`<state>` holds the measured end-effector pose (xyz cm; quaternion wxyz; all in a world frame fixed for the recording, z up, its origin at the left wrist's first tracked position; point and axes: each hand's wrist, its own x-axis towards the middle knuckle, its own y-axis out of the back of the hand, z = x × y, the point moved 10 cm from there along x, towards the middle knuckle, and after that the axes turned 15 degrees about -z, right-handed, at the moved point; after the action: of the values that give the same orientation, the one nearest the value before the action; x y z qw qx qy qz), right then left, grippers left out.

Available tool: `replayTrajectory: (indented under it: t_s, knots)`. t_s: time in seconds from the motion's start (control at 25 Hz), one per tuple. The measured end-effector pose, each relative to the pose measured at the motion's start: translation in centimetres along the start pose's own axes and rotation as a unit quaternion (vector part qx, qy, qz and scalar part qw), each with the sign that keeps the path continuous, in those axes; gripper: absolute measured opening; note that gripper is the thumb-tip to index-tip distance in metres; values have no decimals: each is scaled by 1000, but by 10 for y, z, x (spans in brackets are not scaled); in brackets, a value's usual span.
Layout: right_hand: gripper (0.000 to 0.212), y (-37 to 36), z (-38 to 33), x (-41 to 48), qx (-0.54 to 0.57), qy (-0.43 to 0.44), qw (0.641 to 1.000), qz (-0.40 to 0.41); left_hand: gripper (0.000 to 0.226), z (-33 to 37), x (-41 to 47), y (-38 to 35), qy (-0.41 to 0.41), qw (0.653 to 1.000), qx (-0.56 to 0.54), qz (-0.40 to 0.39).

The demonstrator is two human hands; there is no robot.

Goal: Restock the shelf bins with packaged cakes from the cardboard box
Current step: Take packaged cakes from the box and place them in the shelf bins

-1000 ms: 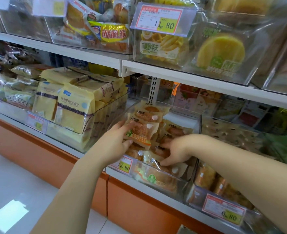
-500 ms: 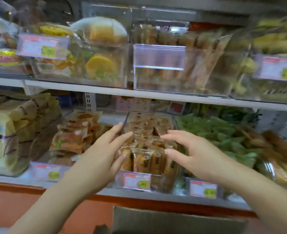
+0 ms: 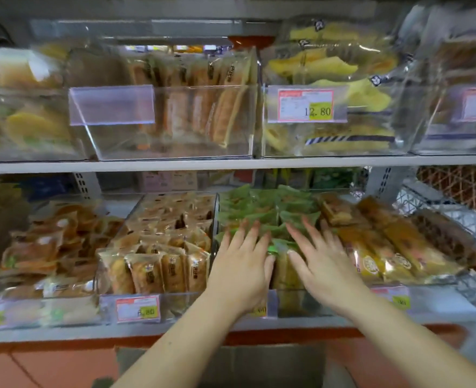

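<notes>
Green-wrapped cakes [image 3: 270,211] fill a clear bin [image 3: 290,305] on the lower shelf. My left hand [image 3: 242,261] lies flat on the front packs, its fingers spread and straight. My right hand [image 3: 319,259] lies flat beside it, fingers spread over the same green packs. Neither hand grips a pack. Left of it, a clear bin [image 3: 175,302] holds brown packaged cakes [image 3: 158,270] standing in rows. The cardboard box [image 3: 256,365] shows as a dull flap at the bottom edge, between my forearms.
Orange-wrapped pastries [image 3: 49,247] sit in the far-left bin, long cake packs [image 3: 390,247] in the bin to the right. The upper shelf [image 3: 231,163] carries clear bins of bread and yellow cakes, with a 12.80 price tag [image 3: 306,105]. A wire basket [image 3: 455,208] stands at far right.
My view and both hands have shifted right along the shelf, from the orange pastry bin past the brown cake bin to the green packs. The left hand let go of the orange pack.
</notes>
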<state>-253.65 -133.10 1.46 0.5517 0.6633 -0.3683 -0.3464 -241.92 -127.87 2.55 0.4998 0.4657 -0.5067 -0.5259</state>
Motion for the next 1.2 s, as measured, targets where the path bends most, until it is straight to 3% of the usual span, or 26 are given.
replayTrajectory:
  t_s: [0.2,0.36,0.48,0.92,1.2]
  knots:
    - [70,-3,7,32,3,9,1000,-22,78,-14,34,-12,53,998,-1,-28]
    - [53,2,6,35,20,8,999,-38,69,-17,33,-8,42,998,-48,-27]
    - [54,16,5,28,21,10,999,-32,54,-25,28,7,42,997,-57,-18]
    - [54,-6,-6,66,-14,-1,997,-71,55,-45,57,-8,93,985,-47,-137]
    - [51,27,13,70,92,17,990,-102,56,-53,70,14,57,986,-58,-147]
